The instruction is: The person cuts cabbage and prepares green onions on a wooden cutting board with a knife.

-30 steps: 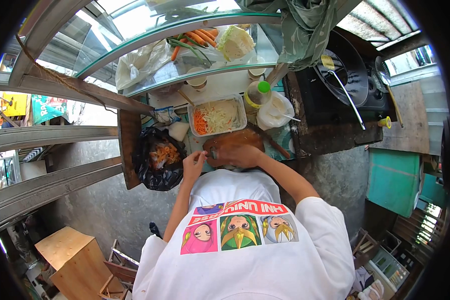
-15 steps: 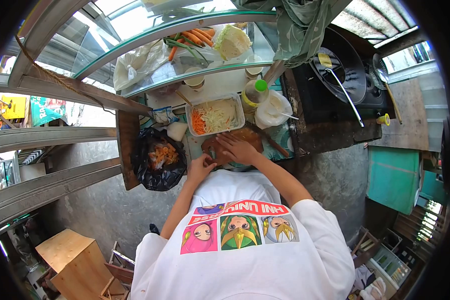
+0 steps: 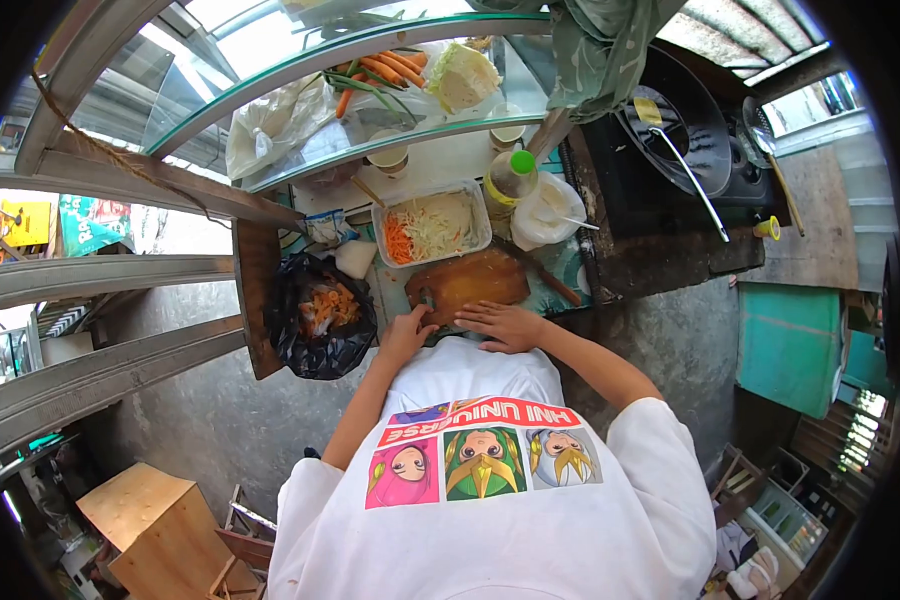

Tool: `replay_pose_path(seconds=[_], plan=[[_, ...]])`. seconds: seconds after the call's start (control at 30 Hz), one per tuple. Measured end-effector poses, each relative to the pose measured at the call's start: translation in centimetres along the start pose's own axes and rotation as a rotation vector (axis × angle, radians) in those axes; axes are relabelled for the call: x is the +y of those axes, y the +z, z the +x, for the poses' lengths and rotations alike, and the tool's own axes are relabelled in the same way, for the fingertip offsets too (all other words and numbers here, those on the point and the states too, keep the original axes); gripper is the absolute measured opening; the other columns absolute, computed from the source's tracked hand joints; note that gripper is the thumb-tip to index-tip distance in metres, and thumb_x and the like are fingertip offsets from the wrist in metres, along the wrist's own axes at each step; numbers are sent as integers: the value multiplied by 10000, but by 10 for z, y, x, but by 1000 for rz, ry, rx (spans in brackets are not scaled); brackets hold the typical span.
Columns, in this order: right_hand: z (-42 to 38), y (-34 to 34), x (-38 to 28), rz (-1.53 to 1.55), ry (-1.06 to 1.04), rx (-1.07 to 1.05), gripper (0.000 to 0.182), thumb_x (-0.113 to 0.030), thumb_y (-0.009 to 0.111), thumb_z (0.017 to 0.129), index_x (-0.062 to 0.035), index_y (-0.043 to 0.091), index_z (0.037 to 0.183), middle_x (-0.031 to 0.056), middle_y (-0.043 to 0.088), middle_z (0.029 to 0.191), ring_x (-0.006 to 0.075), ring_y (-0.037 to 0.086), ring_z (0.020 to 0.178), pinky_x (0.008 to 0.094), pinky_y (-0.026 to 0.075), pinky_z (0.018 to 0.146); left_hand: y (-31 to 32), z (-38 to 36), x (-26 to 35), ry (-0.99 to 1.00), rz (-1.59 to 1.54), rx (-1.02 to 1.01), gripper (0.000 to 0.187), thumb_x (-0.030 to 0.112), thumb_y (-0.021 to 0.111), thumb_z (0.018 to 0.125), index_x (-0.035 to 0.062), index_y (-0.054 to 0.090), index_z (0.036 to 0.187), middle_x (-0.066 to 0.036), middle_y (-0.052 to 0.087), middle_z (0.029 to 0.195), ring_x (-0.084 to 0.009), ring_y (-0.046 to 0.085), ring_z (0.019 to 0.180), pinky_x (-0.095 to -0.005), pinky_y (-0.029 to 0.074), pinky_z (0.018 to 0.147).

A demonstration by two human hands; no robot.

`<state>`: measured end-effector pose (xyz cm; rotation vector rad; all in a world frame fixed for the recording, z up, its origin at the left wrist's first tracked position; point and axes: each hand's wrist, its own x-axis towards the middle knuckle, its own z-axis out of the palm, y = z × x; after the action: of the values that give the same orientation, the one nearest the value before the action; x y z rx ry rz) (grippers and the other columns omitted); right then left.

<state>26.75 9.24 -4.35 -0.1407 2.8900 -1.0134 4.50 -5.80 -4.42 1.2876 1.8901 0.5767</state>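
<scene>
A wooden cutting board [image 3: 470,278] lies on the counter in front of me. My left hand [image 3: 407,335] grips its left end by the handle hole, fingers bent over the edge. At the near edge of the board, my right hand [image 3: 505,325] rests with fingers stretched out flat on the wood. Just beyond the board stands a plastic tub [image 3: 487,240] with shredded carrot [image 3: 399,240] and shredded cabbage [image 3: 440,228] in it. Right of the board lies a knife with a brown handle [image 3: 558,286].
A black plastic bag [image 3: 342,362] of peelings is on the left. Behind are a green-capped bottle [image 3: 511,180] and a white container [image 3: 550,215] with a spoon. A wok [image 3: 695,150] sits on the stove at right. Carrots [image 3: 395,68] and cut cabbage [image 3: 462,78] lie behind glass.
My right hand has slid from the middle of the board back to its near edge, towards me. The left hand stays at the board's left end.
</scene>
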Motion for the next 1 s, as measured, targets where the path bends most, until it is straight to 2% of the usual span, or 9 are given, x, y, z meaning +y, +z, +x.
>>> replay_pose_path(seconds=[0.13, 0.23, 0.33, 0.4, 0.53, 0.63, 0.83, 0.9, 1.0], plan=[[9, 3, 20, -10, 8, -67, 561, -342, 431, 933, -98, 301, 1420, 116, 281, 1475, 299, 294, 1346, 426, 250, 1104, 2, 0, 0, -4, -6, 9, 348, 217, 712, 777, 73, 564, 1057, -123, 580, 620, -313, 589, 594, -403, 449, 558], [24, -21, 25, 149, 435, 69, 563, -350, 443, 930, -97, 309, 1415, 127, 353, 1433, 302, 355, 1309, 406, 290, 1083, 1, 1, -1, 25, -62, 15, 351, 205, 720, 769, 65, 563, 1050, -123, 563, 604, -312, 569, 567, -398, 439, 551], [37, -26, 12, 76, 375, 135, 566, -352, 455, 922, -92, 322, 1407, 133, 409, 1390, 306, 397, 1274, 392, 314, 1065, -3, 3, -1, 43, -51, 3, 352, 184, 725, 762, 61, 563, 1050, -129, 555, 596, -304, 563, 554, -385, 434, 542], [38, -5, 10, -103, -122, 73, 555, -328, 493, 890, -81, 373, 1372, 145, 458, 1341, 281, 434, 1241, 388, 377, 1014, -2, 4, -3, 54, -58, -14, 342, 171, 727, 761, 49, 565, 1036, -132, 549, 592, -284, 554, 540, -372, 431, 534], [38, -7, 35, -18, 90, 6, 545, -327, 480, 900, -95, 365, 1380, 135, 432, 1372, 278, 409, 1268, 391, 353, 1038, -2, 3, -3, 46, -78, 3, 359, 177, 743, 749, 41, 571, 1034, -103, 521, 578, -224, 510, 513, -341, 407, 514], [38, -19, 32, -71, 305, 273, 580, -337, 474, 907, -92, 312, 1407, 118, 385, 1414, 301, 401, 1268, 391, 327, 1060, -3, 0, -5, 42, -71, -12, 366, 176, 749, 742, 41, 572, 1031, -96, 512, 571, -214, 503, 509, -333, 402, 511], [21, -2, 22, -54, -98, 26, 573, -317, 478, 905, -62, 316, 1393, 154, 406, 1383, 328, 402, 1255, 407, 313, 1064, -20, -7, -11, 57, -48, -16, 343, 126, 743, 739, 17, 575, 1017, -107, 492, 555, -233, 490, 492, -345, 403, 502], [19, -10, 33, -19, 305, 154, 569, -311, 478, 906, -62, 320, 1393, 152, 401, 1389, 317, 376, 1286, 413, 285, 1085, -19, -6, -13, 88, -51, -7, 333, 116, 743, 736, 13, 580, 1007, -106, 487, 551, -230, 484, 486, -340, 397, 496], [16, -17, 20, -113, 458, 329, 539, -271, 487, 901, -54, 354, 1376, 149, 400, 1392, 312, 371, 1292, 410, 282, 1088, -17, -7, -14, 85, -68, -1, 335, 116, 744, 735, 15, 582, 1010, -108, 483, 549, -231, 482, 486, -343, 396, 495]])
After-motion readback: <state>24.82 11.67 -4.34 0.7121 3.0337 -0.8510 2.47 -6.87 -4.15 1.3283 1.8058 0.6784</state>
